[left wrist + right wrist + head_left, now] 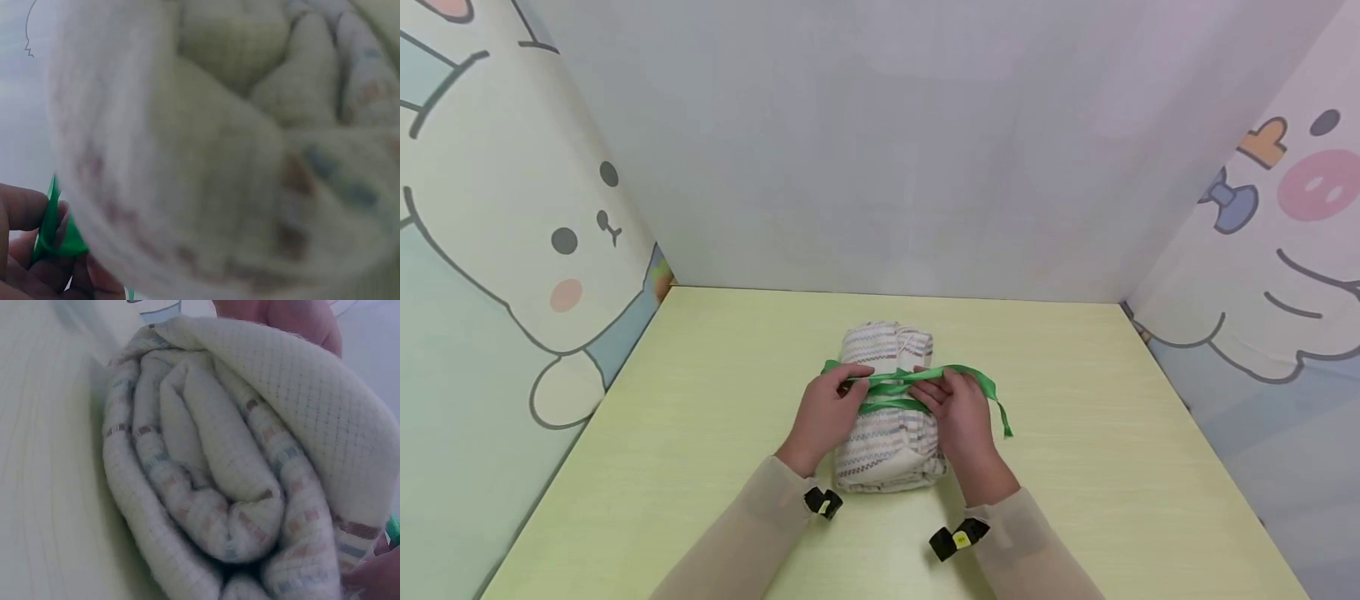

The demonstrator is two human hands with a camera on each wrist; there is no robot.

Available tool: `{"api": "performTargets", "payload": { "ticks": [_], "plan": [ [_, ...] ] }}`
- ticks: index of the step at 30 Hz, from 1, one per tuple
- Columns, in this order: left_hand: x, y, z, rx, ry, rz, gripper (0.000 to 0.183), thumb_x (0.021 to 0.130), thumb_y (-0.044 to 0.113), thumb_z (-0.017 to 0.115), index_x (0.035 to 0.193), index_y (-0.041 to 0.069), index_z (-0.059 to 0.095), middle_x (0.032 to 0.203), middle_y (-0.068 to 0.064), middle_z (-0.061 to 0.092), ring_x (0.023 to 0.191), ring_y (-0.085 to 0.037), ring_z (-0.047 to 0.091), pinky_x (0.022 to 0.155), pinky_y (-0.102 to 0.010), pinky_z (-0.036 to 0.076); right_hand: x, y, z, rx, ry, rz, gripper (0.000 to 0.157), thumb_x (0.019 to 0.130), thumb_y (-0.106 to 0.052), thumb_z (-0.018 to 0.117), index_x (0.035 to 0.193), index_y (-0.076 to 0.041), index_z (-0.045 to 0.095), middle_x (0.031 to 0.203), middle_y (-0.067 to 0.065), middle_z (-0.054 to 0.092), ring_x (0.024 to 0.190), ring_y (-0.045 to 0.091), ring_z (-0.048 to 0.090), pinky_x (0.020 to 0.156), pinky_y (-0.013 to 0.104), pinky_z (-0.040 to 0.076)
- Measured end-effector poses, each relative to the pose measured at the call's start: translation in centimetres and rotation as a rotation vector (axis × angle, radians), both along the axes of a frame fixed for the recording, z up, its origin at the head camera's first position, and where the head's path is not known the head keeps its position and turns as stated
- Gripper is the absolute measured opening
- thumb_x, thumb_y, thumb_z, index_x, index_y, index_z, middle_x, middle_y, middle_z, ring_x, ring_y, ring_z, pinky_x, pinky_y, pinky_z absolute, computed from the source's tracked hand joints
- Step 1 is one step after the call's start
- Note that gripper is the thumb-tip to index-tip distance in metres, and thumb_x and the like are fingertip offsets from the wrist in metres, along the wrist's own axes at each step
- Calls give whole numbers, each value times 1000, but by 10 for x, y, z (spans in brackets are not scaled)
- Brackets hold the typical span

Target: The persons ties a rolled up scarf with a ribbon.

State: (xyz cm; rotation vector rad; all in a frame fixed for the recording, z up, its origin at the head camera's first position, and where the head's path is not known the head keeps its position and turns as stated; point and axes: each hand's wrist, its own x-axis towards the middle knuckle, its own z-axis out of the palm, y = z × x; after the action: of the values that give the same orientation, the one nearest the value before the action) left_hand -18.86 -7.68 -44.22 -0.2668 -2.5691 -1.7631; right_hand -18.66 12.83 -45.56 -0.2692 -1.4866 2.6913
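Note:
A rolled whitish cloth (880,450) with rows of small coloured dashes lies lengthwise on the table. Green ribbon (891,404) runs across its middle in several strands. At the roll's left side, my left hand (827,412) pinches the ribbon between thumb and fingers, which the left wrist view also shows. My right hand (964,417) holds the ribbon at the right side, and a loose tail hangs beyond it to the right. The right wrist view shows the roll's folded layers (219,437) from the near end; most of the right hand is hidden there.
The pale yellow-green table (715,375) extends around the roll. A plain light wall (880,167) rises at its back edge. Side panels with cartoon animals (512,208) flank it left and right. Black wrist cameras (958,540) sit on both sleeves.

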Motion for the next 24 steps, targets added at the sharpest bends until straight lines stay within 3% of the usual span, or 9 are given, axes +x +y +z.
{"api": "performTargets", "payload": {
  "ticks": [5, 9, 12, 15, 19, 22, 24],
  "plan": [
    [-1, -5, -4, 27, -16, 26, 21, 102, 20, 65, 121, 17, 75, 108, -2, 66, 79, -20, 58, 71, -36, 51, 0, 6, -2, -74, 7, -81, 17, 112, -15, 42, 119, 1, 42, 107, 17, 67, 92, 26, 71, 94, 41, 57],
    [-2, -11, -6, 65, -15, 66, 22, 102, 21, 66, 122, 16, 75, 110, -3, 67, 87, -21, 60, 75, -38, 52, -3, 14, -1, -141, 11, -172, 10, 109, -10, 52, 116, -3, 50, 94, 8, 69, 84, 18, 70, 85, 32, 59],
    [-2, -14, -8, 106, -11, 84, 22, 103, 23, 65, 122, 16, 74, 113, -1, 69, 94, -21, 63, 80, -38, 54, -4, 20, -2, -208, 14, -176, 9, 107, -8, 57, 115, -4, 59, 90, 7, 71, 84, 17, 70, 85, 31, 58],
    [-3, -17, -10, 180, -7, 83, 22, 105, 22, 63, 124, 15, 72, 119, 0, 70, 103, -20, 66, 86, -36, 56, -4, 25, -3, -253, 12, -153, 10, 107, -11, 57, 110, -5, 64, 92, 7, 71, 89, 18, 70, 89, 32, 56],
    [-2, -21, -12, 285, 13, 85, 25, 106, 20, 61, 127, 10, 70, 122, 0, 71, 109, -19, 67, 96, -42, 55, -6, 31, -2, -307, 5, -151, 15, 110, -17, 51, 105, -6, 59, 94, 9, 73, 97, 22, 72, 99, 39, 54],
    [-1, -23, -13, 361, 23, 88, 28, 107, 18, 59, 131, 5, 66, 123, -3, 70, 109, -20, 69, 100, -45, 52, -8, 35, -1, -356, -9, -166, 15, 111, -19, 47, 108, -6, 54, 95, 10, 74, 100, 24, 73, 106, 44, 48],
    [-1, -24, -13, 421, 22, 86, 28, 108, 15, 57, 132, 4, 64, 124, -5, 70, 110, -21, 70, 102, -41, 52, -8, 37, 1, -385, -24, -178, 16, 112, -19, 46, 111, -5, 53, 95, 11, 75, 101, 24, 74, 108, 46, 46]
  ]
}}
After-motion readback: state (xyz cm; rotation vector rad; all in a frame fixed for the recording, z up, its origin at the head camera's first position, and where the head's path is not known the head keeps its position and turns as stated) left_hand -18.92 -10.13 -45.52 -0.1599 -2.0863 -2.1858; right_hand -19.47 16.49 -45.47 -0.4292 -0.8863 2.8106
